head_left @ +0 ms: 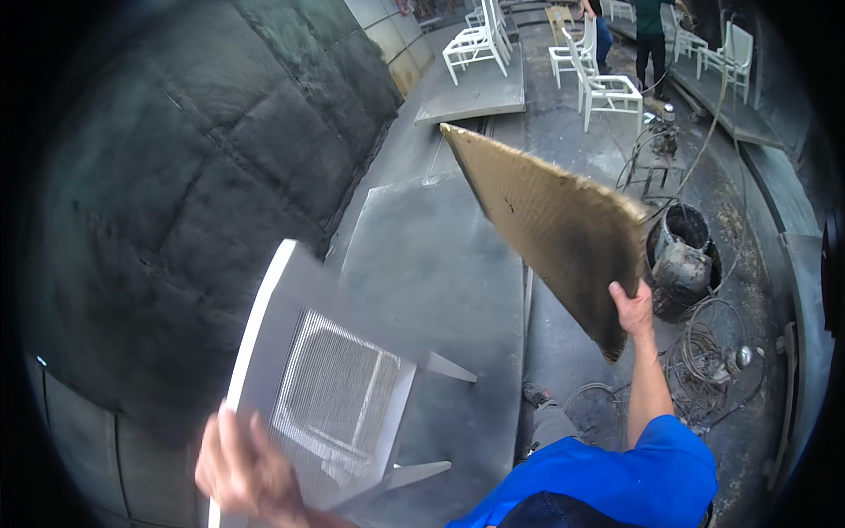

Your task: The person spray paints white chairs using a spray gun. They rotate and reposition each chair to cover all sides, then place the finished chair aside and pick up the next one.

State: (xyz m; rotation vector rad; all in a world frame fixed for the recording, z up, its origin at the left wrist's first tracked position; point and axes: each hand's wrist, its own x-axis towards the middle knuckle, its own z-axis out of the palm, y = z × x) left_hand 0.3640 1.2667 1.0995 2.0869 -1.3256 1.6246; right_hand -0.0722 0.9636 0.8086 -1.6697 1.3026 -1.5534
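The left hand [242, 471], at about seven o'clock in the view and blurred, is closed around the frame of a white chair [330, 387]. The chair is tipped over and lifted off the ground, its woven seat panel facing up toward the camera and its legs pointing right, toward four o'clock. Held this way, by one side rail, the chair hangs clear of the floor, and its seat and underside are turned outward.

The right hand [632, 310], at about three o'clock, grips the lower corner of a large brown cardboard sheet [550, 224], fingers wrapped over its edge. The sheet stands up on a slant, reaching from the hand toward twelve o'clock, its lower part darkened and stained. It appears to be held as a screen between the chair side and the cluttered floor on the right. A blue sleeve [634, 475] shows at five o'clock.

Below the chair lies a grey, coated platform [440, 264] on the floor. At nine to eleven o'clock is a dark padded wall [202, 158]. At three o'clock, beyond the cardboard, sit a dirty bucket-like container [685, 255] and coils of hose [704, 352]. At twelve to one o'clock, well apart, stand several more white chairs [607, 84], and another person [651, 35] stands among them.
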